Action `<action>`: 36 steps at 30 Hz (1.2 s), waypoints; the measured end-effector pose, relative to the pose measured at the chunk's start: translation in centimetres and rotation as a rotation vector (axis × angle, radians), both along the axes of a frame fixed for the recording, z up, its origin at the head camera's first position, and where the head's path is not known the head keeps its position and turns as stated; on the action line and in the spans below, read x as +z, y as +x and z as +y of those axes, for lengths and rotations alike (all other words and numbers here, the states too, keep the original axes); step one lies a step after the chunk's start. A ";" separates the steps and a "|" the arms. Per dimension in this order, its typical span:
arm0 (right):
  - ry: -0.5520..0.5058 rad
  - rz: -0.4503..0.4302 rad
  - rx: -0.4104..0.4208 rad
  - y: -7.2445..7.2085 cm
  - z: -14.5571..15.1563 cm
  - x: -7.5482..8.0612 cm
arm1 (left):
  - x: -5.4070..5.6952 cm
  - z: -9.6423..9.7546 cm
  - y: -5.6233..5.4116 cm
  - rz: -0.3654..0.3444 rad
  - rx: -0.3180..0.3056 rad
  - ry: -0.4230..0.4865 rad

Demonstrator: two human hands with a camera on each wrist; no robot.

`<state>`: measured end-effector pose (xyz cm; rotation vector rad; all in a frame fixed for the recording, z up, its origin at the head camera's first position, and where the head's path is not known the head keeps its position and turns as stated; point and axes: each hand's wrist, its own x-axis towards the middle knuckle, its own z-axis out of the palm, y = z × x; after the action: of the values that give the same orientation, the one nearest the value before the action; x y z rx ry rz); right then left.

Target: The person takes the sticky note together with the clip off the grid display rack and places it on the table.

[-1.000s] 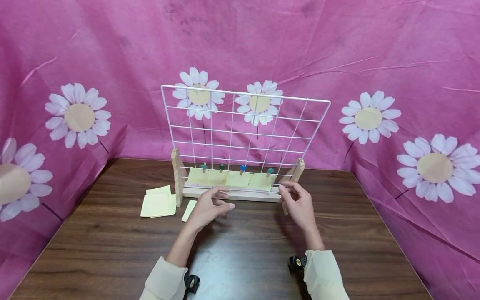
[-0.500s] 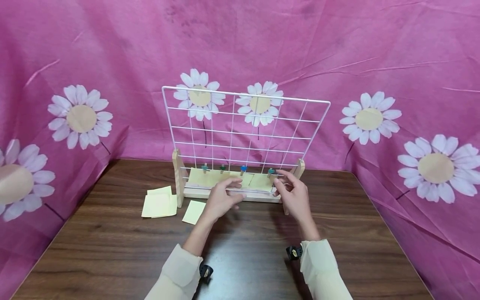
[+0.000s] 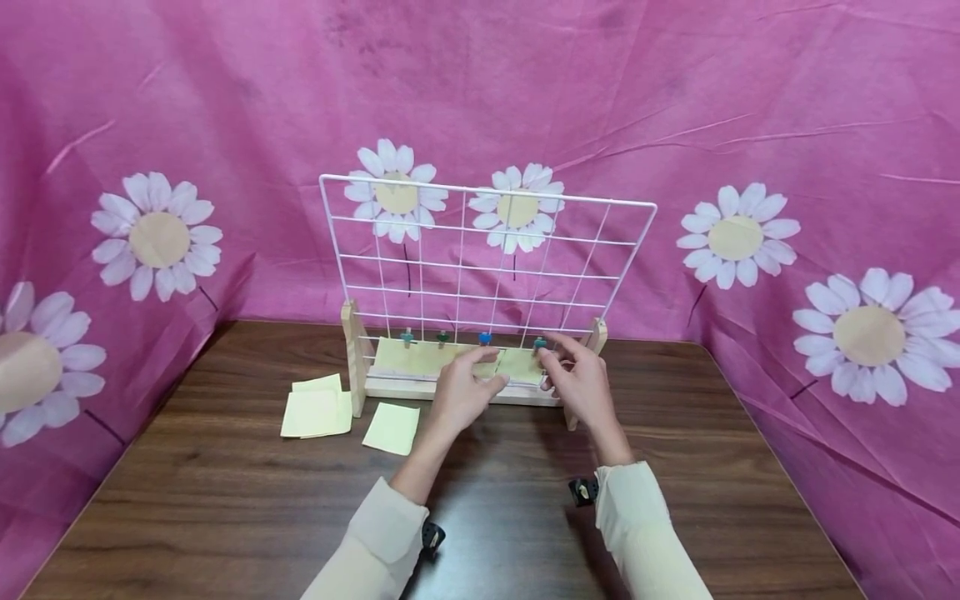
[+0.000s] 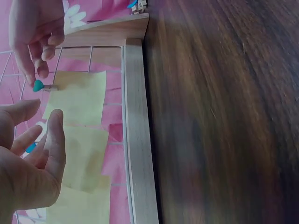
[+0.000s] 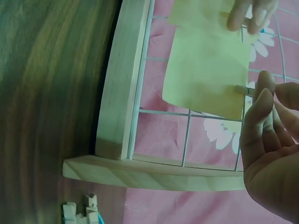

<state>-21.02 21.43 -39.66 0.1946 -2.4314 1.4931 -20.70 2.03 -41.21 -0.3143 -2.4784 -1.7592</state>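
A white wire grid stands in a wooden base. Several yellow paper notes hang in a row along its lower part, held by small clothespins with blue and green heads. At the row's right end, my right hand has thumb and fingertips at the head of a teal heart-topped clothespin; they cover that head in the right wrist view. My left hand is in front of the middle notes, thumb and fingers apart, holding nothing. It partly hides the notes and base behind it.
A pile of yellow notes lies left of the stand, with a single note nearer the front left. Loose clothespins lie by the right foot of the stand. A pink flowered cloth hangs behind the table.
My left hand has moved right along the front of the grid, uncovering the single note on the table. My right hand has moved up and slightly left to the end clothespin.
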 end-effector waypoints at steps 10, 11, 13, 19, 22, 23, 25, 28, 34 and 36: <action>0.097 0.012 0.007 -0.8 -0.1 0.0 | 0.3 1.2 -0.3 0.042 0.063 -0.109; 0.098 0.018 0.009 -0.9 -0.2 0.0 | 0.3 1.3 -0.3 0.040 0.066 -0.116; 0.098 0.024 0.009 -0.9 -0.3 0.0 | 0.3 1.4 -0.4 0.038 0.068 -0.125; 0.086 0.027 -0.019 -1.1 -0.5 -0.1 | 0.2 1.7 -0.6 0.023 0.065 -0.123; 0.099 0.021 -0.036 -1.2 -0.4 -0.1 | 0.1 1.8 -0.8 0.029 0.065 -0.122; 0.102 0.016 -0.041 -1.3 -0.4 0.0 | 0.1 1.8 -0.8 0.034 0.064 -0.124; 0.107 0.009 -0.051 -1.4 -0.4 -0.1 | 0.1 1.9 -0.9 0.047 0.061 -0.129; 0.113 0.003 -0.063 -1.5 -0.4 -0.2 | 0.1 2.0 -0.9 0.065 0.057 -0.145; 0.096 -0.001 -0.072 -1.6 -0.6 -0.3 | 0.1 2.1 -0.7 0.087 0.054 -0.162; 0.083 -0.002 -0.079 -1.6 -0.6 -0.4 | 0.1 2.2 -0.6 0.087 0.059 -0.170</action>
<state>-22.66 20.80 -40.05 0.1124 -2.4743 1.3615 -21.25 4.25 -41.14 -0.3189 -2.5518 -1.4835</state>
